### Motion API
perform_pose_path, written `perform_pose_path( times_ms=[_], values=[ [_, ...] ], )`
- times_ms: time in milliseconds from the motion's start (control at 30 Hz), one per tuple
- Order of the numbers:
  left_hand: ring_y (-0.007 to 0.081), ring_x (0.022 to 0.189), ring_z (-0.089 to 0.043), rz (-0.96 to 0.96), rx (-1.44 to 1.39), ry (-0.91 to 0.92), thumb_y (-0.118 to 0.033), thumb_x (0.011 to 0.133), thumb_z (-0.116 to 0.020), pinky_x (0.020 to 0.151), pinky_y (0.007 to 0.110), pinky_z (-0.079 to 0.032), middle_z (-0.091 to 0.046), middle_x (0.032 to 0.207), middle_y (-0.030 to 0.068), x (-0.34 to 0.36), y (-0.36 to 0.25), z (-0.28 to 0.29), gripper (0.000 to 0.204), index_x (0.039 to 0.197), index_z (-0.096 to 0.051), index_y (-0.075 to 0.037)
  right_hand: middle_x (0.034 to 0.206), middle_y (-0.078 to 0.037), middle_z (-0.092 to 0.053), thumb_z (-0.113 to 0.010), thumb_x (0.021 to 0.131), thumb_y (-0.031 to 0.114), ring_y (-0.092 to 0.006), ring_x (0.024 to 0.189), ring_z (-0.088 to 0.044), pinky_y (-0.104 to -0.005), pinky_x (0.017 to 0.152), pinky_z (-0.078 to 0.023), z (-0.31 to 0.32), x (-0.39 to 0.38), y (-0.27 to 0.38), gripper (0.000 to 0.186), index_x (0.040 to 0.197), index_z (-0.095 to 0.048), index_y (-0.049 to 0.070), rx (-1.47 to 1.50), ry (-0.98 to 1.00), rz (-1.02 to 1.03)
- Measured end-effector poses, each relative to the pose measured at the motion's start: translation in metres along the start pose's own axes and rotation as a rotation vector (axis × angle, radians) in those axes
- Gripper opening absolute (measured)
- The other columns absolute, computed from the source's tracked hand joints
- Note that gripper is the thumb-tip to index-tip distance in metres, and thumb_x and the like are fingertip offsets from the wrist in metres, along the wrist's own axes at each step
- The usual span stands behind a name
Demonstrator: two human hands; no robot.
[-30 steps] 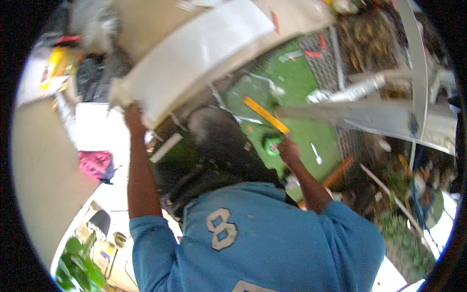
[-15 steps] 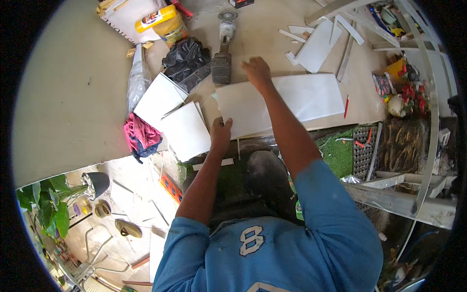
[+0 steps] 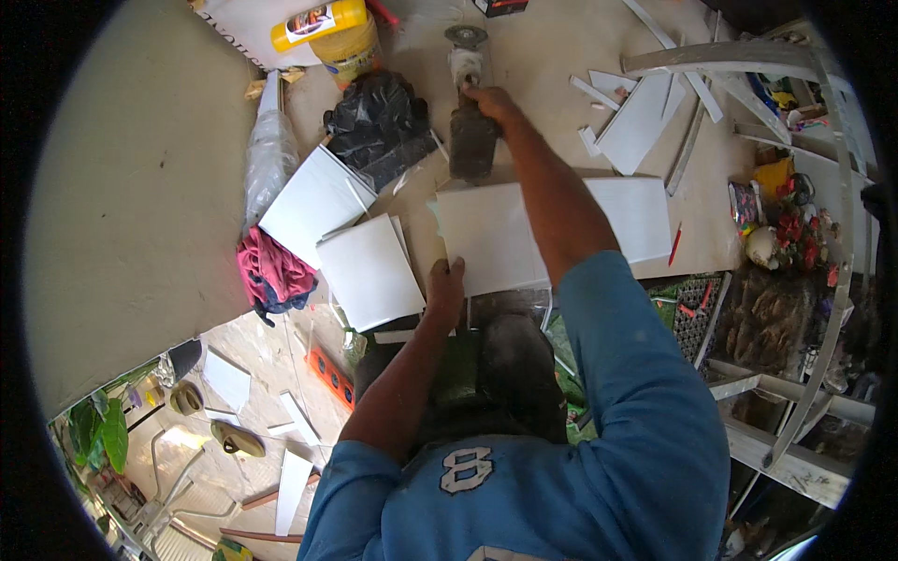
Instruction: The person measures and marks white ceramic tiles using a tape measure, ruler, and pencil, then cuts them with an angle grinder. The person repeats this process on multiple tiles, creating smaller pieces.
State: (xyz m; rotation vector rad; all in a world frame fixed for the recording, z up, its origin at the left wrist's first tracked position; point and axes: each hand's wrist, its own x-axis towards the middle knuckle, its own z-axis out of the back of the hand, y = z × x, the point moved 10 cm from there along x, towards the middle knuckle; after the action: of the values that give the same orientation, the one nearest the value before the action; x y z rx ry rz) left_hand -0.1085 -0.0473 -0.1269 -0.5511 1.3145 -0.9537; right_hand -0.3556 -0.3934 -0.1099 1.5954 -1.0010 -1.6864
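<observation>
My right hand point(image 3: 491, 105) is closed on the neck of an angle grinder point(image 3: 471, 145), which lies on a beige work surface point(image 3: 547, 140) with its disc at the far end. My left hand point(image 3: 445, 282) grips the near left corner of a long white board point(image 3: 589, 229) lying across the near edge. A red pencil point(image 3: 676, 241) rests right of the board. Square white panels point(image 3: 369, 273) lie overlapping at the left of my left hand, near a crumpled black bag point(image 3: 374, 126).
Yellow bottle and tub point(image 3: 341, 51) stand at back left. White offcuts point(image 3: 627, 122) lie back right. A metal ladder point(image 3: 823, 280) runs along the right, beside red flowers point(image 3: 795, 224). Pink cloth point(image 3: 271, 266) lies left. Below left are slippers point(image 3: 234, 435), an orange level-like bar point(image 3: 329, 374) and plants point(image 3: 98, 435).
My right hand has gone from a yellow tape measure a second ago, through reaching above the board, onto the grinder. My left hand stays at the board. The view has swung round.
</observation>
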Motion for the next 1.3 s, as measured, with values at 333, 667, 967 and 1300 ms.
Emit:
perform_pose_path(
  times_ms=[333, 667, 967, 1300],
  values=[
    [0.0254, 0.088, -0.057, 0.077, -0.262, -0.189, -0.034, 0.112, -0.061, 0.085, 0.045, -0.050, -0.066, 0.098, 0.0168, 0.019, -0.011, -0.003, 0.041, 0.110, -0.065, 0.007, 0.100, -0.013, -0.076, -0.071, 0.105, 0.037, -0.0226, 0.078, -0.073, -0.0377, 0.070, -0.059, 0.047, -0.259, 0.068, 0.042, 0.125, -0.068, -0.001, 0.373, 0.199, 0.132],
    [0.0412, 0.133, -0.056, -0.180, 0.431, -0.427, -0.036, 0.097, -0.082, 0.114, 0.056, -0.043, -0.058, 0.144, 0.0236, -0.007, -0.077, 0.027, 0.062, 0.140, -0.056, 0.002, 0.097, -0.015, -0.077, -0.090, 0.089, 0.019, -0.0211, 0.071, -0.075, -0.0387, 0.066, -0.062, 0.134, -0.465, -0.076, 0.048, 0.123, -0.064, -0.003, -0.291, -0.139, -0.081],
    [0.0441, 0.172, 0.001, -0.614, 1.295, 0.147, -0.065, 0.062, -0.101, 0.135, 0.069, -0.008, -0.004, 0.187, 0.0207, 0.016, -0.151, -0.053, 0.154, 0.179, -0.015, -0.014, 0.102, -0.017, -0.075, -0.093, 0.083, 0.026, -0.0271, 0.089, -0.077, -0.0441, 0.080, -0.063, 0.153, -0.519, -0.159, 0.066, 0.131, -0.060, -0.006, -0.652, -0.215, -0.069],
    [0.0390, 0.173, 0.005, -0.536, 1.336, 0.183, -0.073, 0.052, -0.102, 0.132, 0.078, -0.009, 0.004, 0.188, 0.0140, 0.027, -0.142, -0.056, 0.168, 0.180, -0.006, -0.022, 0.111, -0.030, -0.076, -0.089, 0.085, 0.032, -0.0451, 0.103, -0.078, -0.0532, 0.090, -0.060, 0.144, -0.515, -0.178, 0.065, 0.125, -0.057, -0.009, -0.759, -0.215, -0.202]
  ],
)
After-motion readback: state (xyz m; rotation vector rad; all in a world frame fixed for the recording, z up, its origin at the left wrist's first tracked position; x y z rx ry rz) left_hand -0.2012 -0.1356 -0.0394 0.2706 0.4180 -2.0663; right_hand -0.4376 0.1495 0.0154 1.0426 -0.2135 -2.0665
